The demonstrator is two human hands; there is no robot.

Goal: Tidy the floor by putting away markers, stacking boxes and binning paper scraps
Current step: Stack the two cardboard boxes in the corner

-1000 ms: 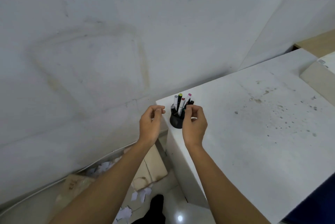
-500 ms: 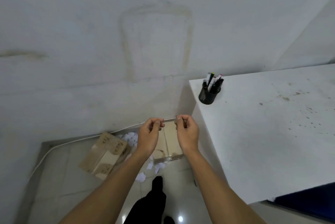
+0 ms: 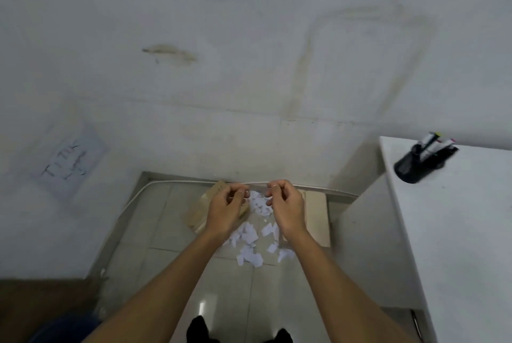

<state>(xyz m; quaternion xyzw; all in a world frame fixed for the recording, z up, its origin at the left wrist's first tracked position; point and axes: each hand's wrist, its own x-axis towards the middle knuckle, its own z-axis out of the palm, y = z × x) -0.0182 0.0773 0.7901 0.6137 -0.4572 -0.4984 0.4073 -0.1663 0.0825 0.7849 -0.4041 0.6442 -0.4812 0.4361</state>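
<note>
Risk: From here the paper scraps (image 3: 256,227) could be trampled or scattered, since they lie on the floor (image 3: 166,231) between the two boxes and the person's dark shoes stand just near of them. Lifting a box first would likely spill the scraps resting against it.
Risk, markers: The black holder (image 3: 421,162) sits near the left edge of the desk (image 3: 457,231), so a careless elbow might knock it off.
Left hand: The left hand (image 3: 225,211) is stretched forward and down over the left box (image 3: 203,211), palm turned inward.
Left fingers: The fingers (image 3: 241,194) are curled loosely, thumb close to forefinger; they appear to grasp nothing, though blur prevents certainty.
Right hand: The right hand (image 3: 286,208) mirrors it over the right box (image 3: 315,218), held just beside the left hand but apart from it.
Right fingers: Loosely curled and apparently empty.
Task things: The markers (image 3: 435,145) stand in the holder at far right; both flat cardboard boxes lie unstacked against the far wall, scraps between them.
Bin: None is clearly visible.
</note>
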